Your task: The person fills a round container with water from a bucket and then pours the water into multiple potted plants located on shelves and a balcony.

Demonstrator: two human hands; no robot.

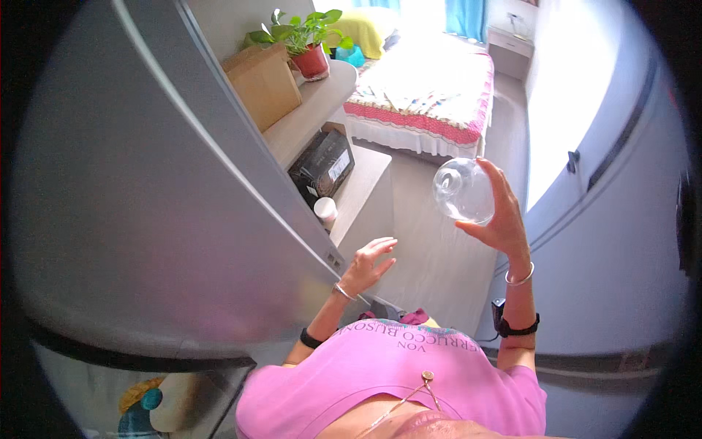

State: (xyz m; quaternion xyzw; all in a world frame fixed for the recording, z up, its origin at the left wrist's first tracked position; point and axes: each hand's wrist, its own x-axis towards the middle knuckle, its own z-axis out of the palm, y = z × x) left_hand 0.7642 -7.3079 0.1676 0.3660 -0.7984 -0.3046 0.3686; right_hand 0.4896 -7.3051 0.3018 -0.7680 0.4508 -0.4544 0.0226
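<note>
My right hand (504, 219) is raised on the right, with thumb and fingers curved round a clear round glass vessel (468, 192). A small ring shape, perhaps its neck or base, shows through the glass; nothing can be seen inside. Lower and further left, my left hand (368, 267) hangs in the air. Its fingers are slightly bent and apart, and it holds nothing. The nearest thing to it is a white lidded tub (325, 210) on the lower shelf.
On the left stands a large grey panel (146, 205), with shelves (314, 99) beyond it. These carry a cardboard box (263, 84), a potted plant (311, 60) and a black box (322, 164). A bed (424, 88) lies ahead; a grey door (621, 197) stands right.
</note>
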